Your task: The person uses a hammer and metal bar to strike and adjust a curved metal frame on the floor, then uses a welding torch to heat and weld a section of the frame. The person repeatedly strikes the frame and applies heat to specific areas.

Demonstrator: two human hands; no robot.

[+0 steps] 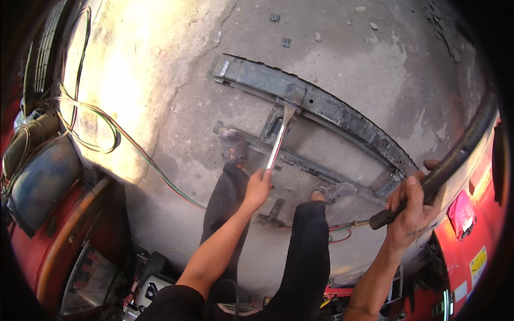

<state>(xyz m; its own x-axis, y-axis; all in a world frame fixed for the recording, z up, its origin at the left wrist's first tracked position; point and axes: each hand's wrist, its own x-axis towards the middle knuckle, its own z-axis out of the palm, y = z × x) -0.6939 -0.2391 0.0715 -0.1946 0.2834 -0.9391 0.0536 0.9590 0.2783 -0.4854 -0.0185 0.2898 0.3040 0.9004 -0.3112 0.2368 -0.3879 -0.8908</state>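
Note:
My left hand [258,188] is wrapped round a long chisel [276,144] with a bright metal shaft. Its broad flat tip rests at the joint where a short crosspiece meets a curved grey metal beam [321,101]. This beam belongs to a frame lying on the floor, with a second, thinner rail [305,163] nearer my feet. Off to the right, my right hand [413,206] is closed round a thick dark tool handle [455,160], raised above the frame's right end. The handle's far end runs out toward the rim, so its head cannot be made out.
My shoes [232,145] straddle the thinner rail. Red and green hoses [160,174] cross the floor from the left. A hammer-shaped metal piece [273,213] lies between my legs. Red vehicle panels [466,257] stand at right, and a dark curved panel [45,184] at left.

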